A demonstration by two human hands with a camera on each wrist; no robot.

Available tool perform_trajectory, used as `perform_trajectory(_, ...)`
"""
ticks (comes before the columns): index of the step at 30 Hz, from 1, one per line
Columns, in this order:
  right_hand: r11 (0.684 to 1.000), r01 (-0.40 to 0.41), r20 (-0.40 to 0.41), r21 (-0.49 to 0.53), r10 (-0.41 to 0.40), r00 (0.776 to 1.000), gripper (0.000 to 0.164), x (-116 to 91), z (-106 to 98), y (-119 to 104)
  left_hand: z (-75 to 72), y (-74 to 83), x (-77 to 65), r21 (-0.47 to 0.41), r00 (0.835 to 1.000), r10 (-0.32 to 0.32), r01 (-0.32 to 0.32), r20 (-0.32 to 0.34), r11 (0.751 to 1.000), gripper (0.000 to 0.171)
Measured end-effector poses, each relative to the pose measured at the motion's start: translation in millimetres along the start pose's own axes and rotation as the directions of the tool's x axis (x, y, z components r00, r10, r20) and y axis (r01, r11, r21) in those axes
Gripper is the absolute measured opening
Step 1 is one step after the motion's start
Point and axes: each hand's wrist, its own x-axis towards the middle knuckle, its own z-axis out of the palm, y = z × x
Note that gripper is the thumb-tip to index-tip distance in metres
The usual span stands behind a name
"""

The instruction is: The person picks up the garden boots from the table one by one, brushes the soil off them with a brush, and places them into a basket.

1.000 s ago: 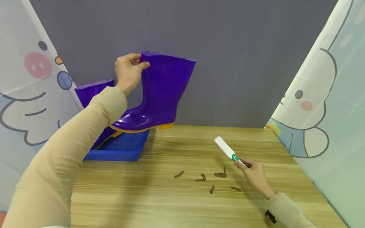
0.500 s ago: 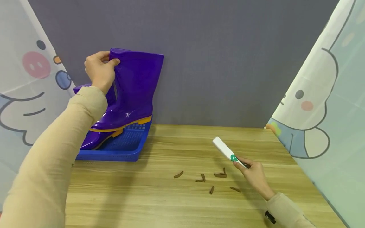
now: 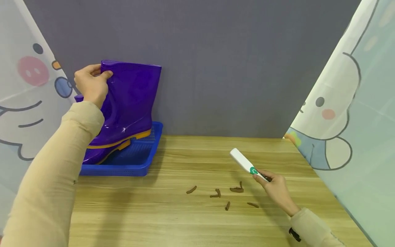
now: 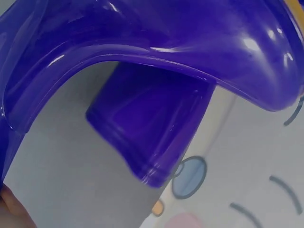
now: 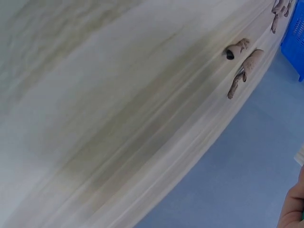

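Observation:
My left hand (image 3: 92, 84) pinches the top edge of a glossy purple rain boot (image 3: 132, 96) with a yellow-orange sole, thumb on the near side. The boot is upright, toe to the left, and overlaps the blue basket (image 3: 114, 170) in the head view. Behind it, the other purple boot (image 3: 95, 156) is partly hidden; its shaft (image 4: 152, 118) shows in the left wrist view. At right, my right hand (image 3: 277, 192) grips a white brush (image 3: 242, 160) with a green round mark, held above the wooden table. Only its pale edge (image 5: 300, 156) shows in the right wrist view.
Several brown curled pieces (image 3: 237, 189) lie scattered on the wooden table (image 3: 172, 219), left of the right hand. A grey panel (image 3: 216, 68) stands along the back. Cartoon-printed sheets (image 3: 330, 85) flank both sides.
My left hand has carried the boot leftward over the basket, then lowered it slightly, covering more of the other boot. The right hand and brush have barely moved.

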Motion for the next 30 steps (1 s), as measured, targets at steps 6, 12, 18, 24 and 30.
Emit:
perform_trajectory(6, 0.999, 0.032, -0.007, -0.012, -0.032, 0.999, 0.038, -2, 0, 0, -2.8, -20.9, -0.5, -0.032, 1.0, -0.03, 0.03, -0.001, 0.999, 0.037)
perform_trajectory(12, 0.999, 0.038, -0.004, -0.031, -0.038, 0.999, 0.04, -5, 0, -1, -1.2, -38.9, -3.3, 0.036, 0.999, -0.049, 0.049, 0.002, 0.998, 0.041)
perform_trajectory(18, 0.998, 0.046, -0.008, -0.053, -0.046, 0.999, 0.04, -4, -3, 2, 2.6, -54.1, -10.0, 0.096, 0.996, -0.092, 0.091, 0.004, 0.991, 0.042)
perform_trajectory(24, 0.998, 0.035, 0.012, -0.057, -0.034, 0.999, 0.041, -5, -3, 9, 7.7, -70.1, -16.6, 0.15, 0.991, -0.132, 0.127, 0.025, 0.981, 0.047)
perform_trajectory(30, 0.998, 0.038, 0.032, -0.058, -0.036, 0.999, 0.044, -3, -1, 8, 4.1, -79.1, -21.3, 0.103, 0.989, -0.147, 0.147, -0.006, 0.984, 0.046)
